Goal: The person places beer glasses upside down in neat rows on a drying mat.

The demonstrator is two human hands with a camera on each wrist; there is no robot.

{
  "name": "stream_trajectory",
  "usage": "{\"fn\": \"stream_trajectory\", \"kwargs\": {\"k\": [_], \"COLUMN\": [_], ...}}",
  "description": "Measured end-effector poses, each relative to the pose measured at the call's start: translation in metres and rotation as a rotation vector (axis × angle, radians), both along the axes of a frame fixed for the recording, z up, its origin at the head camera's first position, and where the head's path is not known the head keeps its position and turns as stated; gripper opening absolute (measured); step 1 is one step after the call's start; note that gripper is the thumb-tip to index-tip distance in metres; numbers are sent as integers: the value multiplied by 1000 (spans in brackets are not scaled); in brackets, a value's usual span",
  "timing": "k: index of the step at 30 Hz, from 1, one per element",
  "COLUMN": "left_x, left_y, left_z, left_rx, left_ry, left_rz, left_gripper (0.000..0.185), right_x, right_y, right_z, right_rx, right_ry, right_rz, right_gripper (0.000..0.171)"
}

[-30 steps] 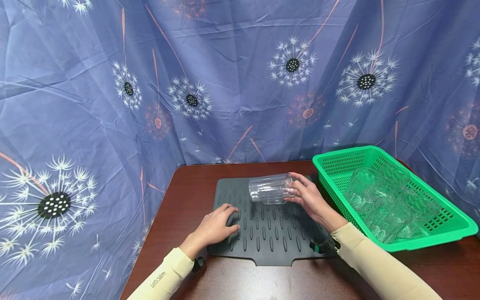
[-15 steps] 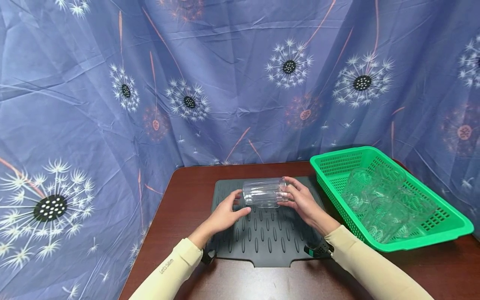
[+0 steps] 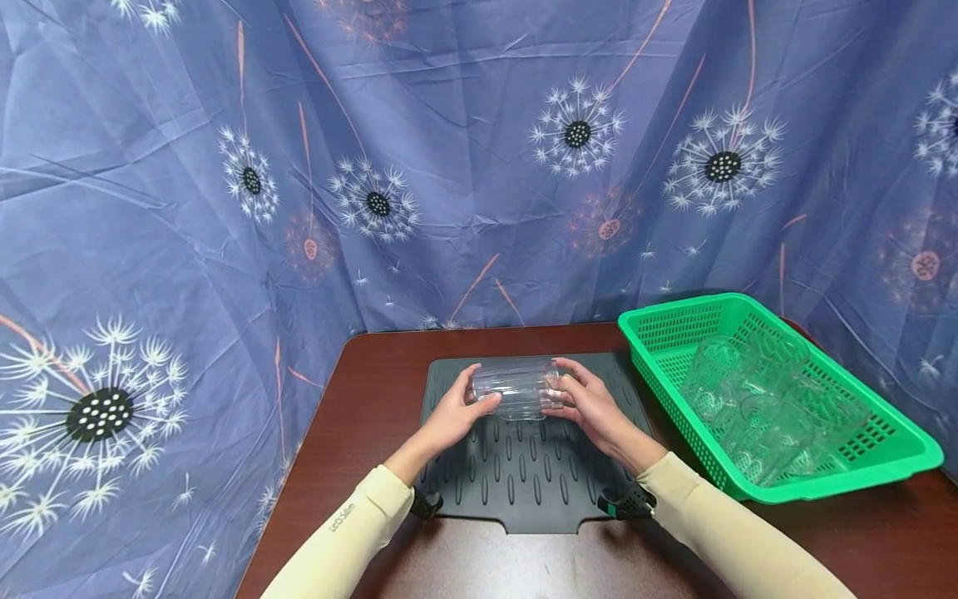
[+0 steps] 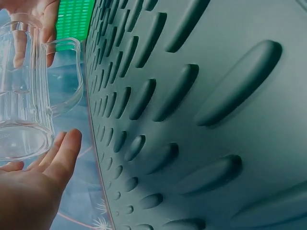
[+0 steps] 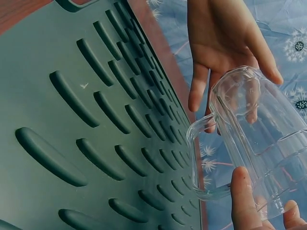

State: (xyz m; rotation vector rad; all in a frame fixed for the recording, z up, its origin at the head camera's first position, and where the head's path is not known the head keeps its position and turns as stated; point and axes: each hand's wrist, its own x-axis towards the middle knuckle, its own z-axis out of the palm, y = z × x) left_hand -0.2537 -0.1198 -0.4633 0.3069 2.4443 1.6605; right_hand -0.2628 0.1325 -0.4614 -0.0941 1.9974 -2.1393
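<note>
A clear glass mug [image 3: 518,389] lies sideways in the air above a dark ridged mat [image 3: 533,499]. My right hand [image 3: 596,409] grips its right end, the rim end, with spread fingertips. At the base end, my left hand [image 3: 451,418] has its thumb on the near side and its fingers beyond. Those fingers look fairly straight in the right wrist view; how firmly they touch the glass, I cannot tell. Both wrist views show the mug's handle [image 5: 192,163] on the side facing the mat.
A green plastic basket [image 3: 677,408] stands to the right, holding several clear glass mugs [image 3: 774,428]. The mat lies on a reddish-brown table [image 3: 359,399]. A blue dandelion-print curtain [image 3: 464,166] hangs behind and at the sides.
My right hand has brought the mug leftward and a little lower. My left hand has moved up from the mat to the mug's base end.
</note>
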Motion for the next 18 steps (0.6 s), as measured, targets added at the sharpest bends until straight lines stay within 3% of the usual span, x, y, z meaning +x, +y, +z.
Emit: {"fn": "stream_trajectory", "kwargs": {"k": [12,18], "left_x": [-4,-2], "left_y": [-2,-4], "left_z": [-5,4], "left_rx": [22,68], "left_ry": [37,7], "left_rz": [77,66], "left_gripper": [73,71], "right_x": [-4,-8], "right_y": [1,4], "right_z": [0,0], "right_rx": [-28,-27], "right_ry": [-26,-62], "right_rz": [89,120], "right_gripper": [63,63]}}
